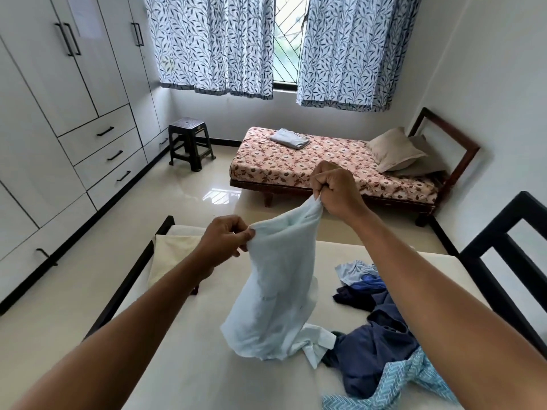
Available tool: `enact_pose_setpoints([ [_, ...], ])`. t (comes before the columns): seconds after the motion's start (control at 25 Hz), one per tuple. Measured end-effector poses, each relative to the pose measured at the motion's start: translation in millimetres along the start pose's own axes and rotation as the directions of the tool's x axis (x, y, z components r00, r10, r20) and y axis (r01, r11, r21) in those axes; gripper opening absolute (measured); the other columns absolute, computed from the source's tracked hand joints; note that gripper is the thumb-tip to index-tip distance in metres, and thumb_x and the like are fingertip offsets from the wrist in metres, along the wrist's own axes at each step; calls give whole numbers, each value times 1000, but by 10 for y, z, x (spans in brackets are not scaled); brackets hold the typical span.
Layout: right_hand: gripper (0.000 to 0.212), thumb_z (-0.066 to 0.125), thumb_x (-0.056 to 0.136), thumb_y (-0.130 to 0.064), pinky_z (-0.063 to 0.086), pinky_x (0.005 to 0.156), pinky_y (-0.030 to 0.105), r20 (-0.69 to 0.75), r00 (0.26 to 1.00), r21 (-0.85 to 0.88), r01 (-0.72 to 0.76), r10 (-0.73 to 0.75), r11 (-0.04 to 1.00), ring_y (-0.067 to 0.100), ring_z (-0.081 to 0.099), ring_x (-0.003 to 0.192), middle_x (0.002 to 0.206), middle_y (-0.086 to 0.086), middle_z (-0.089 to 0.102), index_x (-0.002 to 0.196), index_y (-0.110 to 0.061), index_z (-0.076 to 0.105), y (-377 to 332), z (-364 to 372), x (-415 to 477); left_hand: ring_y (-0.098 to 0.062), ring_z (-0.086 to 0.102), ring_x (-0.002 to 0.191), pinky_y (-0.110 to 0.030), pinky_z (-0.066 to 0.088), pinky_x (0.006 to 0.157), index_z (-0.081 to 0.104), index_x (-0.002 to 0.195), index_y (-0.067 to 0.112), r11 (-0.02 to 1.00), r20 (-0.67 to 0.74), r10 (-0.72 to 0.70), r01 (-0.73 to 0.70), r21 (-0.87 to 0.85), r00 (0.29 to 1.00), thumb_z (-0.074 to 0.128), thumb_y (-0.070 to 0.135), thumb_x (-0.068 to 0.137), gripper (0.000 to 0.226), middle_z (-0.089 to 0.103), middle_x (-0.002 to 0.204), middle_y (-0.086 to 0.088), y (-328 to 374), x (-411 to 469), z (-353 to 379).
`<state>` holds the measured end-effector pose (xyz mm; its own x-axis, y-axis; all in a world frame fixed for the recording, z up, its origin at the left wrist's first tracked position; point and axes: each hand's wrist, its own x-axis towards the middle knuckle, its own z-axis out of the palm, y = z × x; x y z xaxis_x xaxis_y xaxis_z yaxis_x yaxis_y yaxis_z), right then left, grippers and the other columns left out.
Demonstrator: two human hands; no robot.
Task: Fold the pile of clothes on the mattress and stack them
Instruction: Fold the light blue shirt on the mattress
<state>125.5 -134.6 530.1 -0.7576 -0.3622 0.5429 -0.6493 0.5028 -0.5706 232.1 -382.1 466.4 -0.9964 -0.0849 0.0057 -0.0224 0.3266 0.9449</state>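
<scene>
Above mattress (207, 365), both hands pinching pale garment (275, 297)

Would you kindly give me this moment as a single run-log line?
stage: garment held up | left hand: pinches pale blue garment | right hand: grips it, higher | pile: unfolded on mattress

I count two grips at work, my left grip (225, 241) and my right grip (334, 187), with one pale blue garment (275, 291) between them. On the mattress (207, 365) lie one cream cloth (174, 253) and one loose pile in which I can tell at least four pieces apart: one light blue piece (352, 272), one navy piece (352, 297), one dark blue garment (373, 350) and one patterned teal garment (396, 383). Across the room I count one bed (296, 164) carrying one pale pillow (390, 149), one grey pillow (426, 161) and one folded cloth (290, 138), plus one stool (191, 142) and two curtains (213, 42).
</scene>
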Motion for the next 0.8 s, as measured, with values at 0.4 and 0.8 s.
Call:
enact_pose_setpoints([
  [0.4,32,42,51,14,43,72,12,37,978,123,200,-206,972,3,62,87,81,13,64,47,-13,58,-323,23,6,-14,67,81,-36,56,73,80,92,15,842,221,268,-340,420,938,81,35,87,20,75,87,-1,569,175,249],
  [0.8,38,53,71,15,53,78,25,-155,973,-120,152,-170,981,9,67,84,83,-2,72,72,-15,76,-191,-116,-223,-8,46,52,-25,31,51,54,52,23,825,54,162,-165,541,985,66,30,100,50,52,54,8,627,202,332],
])
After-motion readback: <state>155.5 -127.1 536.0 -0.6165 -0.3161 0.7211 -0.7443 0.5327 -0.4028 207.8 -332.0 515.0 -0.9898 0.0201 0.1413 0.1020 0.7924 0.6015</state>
